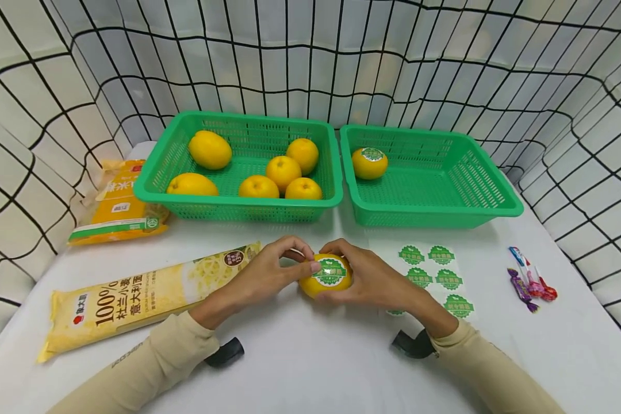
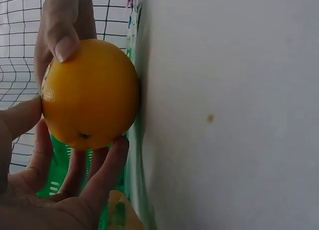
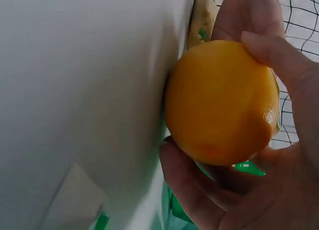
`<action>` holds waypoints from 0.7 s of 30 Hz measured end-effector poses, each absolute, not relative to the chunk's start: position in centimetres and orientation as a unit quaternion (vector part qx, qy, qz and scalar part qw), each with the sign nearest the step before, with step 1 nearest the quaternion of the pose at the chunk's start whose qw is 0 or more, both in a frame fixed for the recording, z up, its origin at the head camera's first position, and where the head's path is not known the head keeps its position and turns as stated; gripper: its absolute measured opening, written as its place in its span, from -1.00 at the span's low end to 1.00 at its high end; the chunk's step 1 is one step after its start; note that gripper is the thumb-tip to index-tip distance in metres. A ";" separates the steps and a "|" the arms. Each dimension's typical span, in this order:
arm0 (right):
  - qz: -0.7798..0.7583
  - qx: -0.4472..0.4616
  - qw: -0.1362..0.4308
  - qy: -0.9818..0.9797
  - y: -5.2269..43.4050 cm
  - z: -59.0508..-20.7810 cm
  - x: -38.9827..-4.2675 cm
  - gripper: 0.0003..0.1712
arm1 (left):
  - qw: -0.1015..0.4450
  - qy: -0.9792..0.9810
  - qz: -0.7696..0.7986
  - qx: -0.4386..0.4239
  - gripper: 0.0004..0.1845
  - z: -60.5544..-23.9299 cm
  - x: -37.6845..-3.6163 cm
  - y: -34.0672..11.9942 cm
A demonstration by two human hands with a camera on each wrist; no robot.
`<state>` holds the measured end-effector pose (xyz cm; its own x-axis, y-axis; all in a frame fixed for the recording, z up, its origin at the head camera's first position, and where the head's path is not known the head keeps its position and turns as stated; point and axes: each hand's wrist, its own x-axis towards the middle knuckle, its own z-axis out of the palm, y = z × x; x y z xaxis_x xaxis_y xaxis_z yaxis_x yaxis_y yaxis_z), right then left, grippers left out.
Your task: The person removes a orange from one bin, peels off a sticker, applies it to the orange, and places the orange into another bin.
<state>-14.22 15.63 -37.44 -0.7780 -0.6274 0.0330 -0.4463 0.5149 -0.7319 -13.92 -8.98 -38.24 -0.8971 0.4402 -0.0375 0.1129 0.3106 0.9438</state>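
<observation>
An orange (image 1: 310,286) sits low over the white table between both hands, a green-and-white sticker (image 1: 331,272) on its upper face. My right hand (image 1: 370,276) grips it from the right side, thumb near the front and fingers behind. From the left, my left hand (image 1: 271,273) has its thumb on the sticker's edge and its fingers curved against the fruit. In the left wrist view the orange (image 2: 92,98) shows its stem end, with a left fingertip touching below it. The right wrist view shows the orange (image 3: 219,105) within the right hand's curled fingers.
Behind stand a green basket (image 1: 227,208) with several oranges and another green basket (image 1: 419,214) holding one stickered orange. A sticker sheet (image 1: 429,260) lies right of the hands, wrapped candies (image 1: 520,287) farther right. Left are a pasta packet (image 1: 150,287) and an orange bag (image 1: 121,201). Black netting surrounds the table.
</observation>
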 end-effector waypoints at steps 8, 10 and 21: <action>-0.338 -0.291 0.096 0.890 17.6 -35.3 -13.9 -0.28 | 0.013 0.823 0.494 0.279 -0.82 -34.5 -15.4 -6.8; -0.333 -0.270 0.087 0.899 19.3 -33.4 -14.2 -0.23 | -0.033 0.836 0.450 0.313 -0.81 -32.8 -16.8 -5.3; -0.346 -0.169 0.116 0.915 28.0 -26.0 -18.9 -0.20 | -0.010 0.901 0.307 0.305 -0.33 -29.9 -25.0 -0.2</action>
